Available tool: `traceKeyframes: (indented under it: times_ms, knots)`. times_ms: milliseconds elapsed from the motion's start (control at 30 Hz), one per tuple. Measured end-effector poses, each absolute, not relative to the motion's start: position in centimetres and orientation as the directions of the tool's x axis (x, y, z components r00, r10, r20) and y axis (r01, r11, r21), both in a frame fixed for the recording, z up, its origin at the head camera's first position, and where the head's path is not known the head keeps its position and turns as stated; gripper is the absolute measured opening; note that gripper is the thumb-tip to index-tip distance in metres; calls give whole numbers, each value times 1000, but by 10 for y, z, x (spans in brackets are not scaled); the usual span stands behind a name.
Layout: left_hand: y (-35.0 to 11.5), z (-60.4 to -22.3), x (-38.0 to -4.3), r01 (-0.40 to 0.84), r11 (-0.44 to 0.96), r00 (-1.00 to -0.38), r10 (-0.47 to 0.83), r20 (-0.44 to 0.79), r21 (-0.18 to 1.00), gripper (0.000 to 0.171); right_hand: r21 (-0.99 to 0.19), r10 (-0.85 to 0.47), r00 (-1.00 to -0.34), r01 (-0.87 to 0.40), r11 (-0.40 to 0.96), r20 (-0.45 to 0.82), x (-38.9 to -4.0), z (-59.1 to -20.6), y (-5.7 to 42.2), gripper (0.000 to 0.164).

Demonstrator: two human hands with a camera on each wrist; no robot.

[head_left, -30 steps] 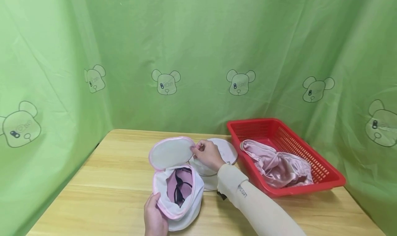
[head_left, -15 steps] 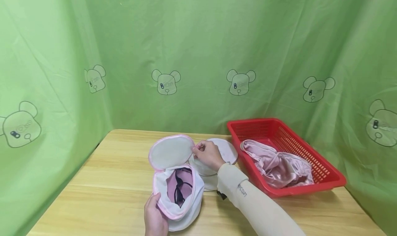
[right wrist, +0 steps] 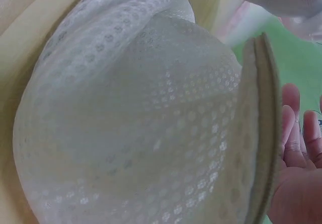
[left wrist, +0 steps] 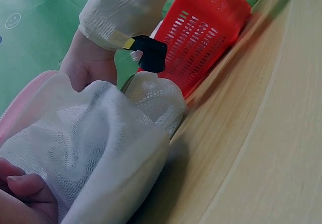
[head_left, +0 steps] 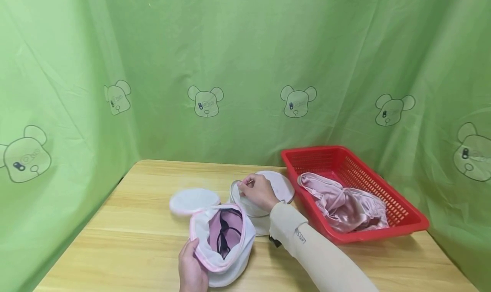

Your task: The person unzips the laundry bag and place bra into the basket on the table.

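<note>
A white mesh laundry bag (head_left: 232, 275) with a pink zipper rim stands near the table's front, its mouth facing up. My left hand (head_left: 192, 266) grips the near-left side of its rim. Inside lies a pink garment (head_left: 227, 229) with black straps. The round lid (head_left: 194, 199) hangs out to the left, blurred. My right hand (head_left: 260, 192) hovers over a second white mesh bag (right wrist: 136, 113), behind the first, with loosely bent fingers and nothing visible between them. This second bag's round lid (head_left: 281, 185) lies folded back to the right.
A red plastic basket (head_left: 383, 185) stands at the right of the wooden table (head_left: 126, 232), holding crumpled pink satin clothing (head_left: 345, 204). Green curtains (head_left: 245, 49) with bear prints surround the table's back and sides.
The pink-edged lid has slipped from my right hand's fingers and dropped leftward and down. The bag has shifted slightly right at its mouth. Both hands stay nearly in place.
</note>
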State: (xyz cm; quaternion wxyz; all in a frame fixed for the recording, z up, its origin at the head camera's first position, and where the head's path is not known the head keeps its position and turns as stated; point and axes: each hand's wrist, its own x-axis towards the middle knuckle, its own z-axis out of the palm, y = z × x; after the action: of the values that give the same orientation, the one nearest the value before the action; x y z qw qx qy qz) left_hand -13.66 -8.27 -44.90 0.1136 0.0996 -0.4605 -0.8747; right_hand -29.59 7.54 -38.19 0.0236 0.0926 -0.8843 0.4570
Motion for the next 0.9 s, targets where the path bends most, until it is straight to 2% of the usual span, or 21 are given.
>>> traceKeyframes:
  times_ms: [433,700,900]
  knots:
    - [-83,-449,-137,127,-564,-957,-285,-48,816,52,-786,-161,-975,-219,579,153,-293,-383,79,17]
    - [-83,-447,-135,111,-565,-959,-277,-61,817,53,-788,-196,-966,-253,562,170,-288,-380,78,5]
    - [-83,-446,-134,105,-561,-960,-271,-62,821,53,-801,-219,-962,-260,539,165,-280,-377,75,4]
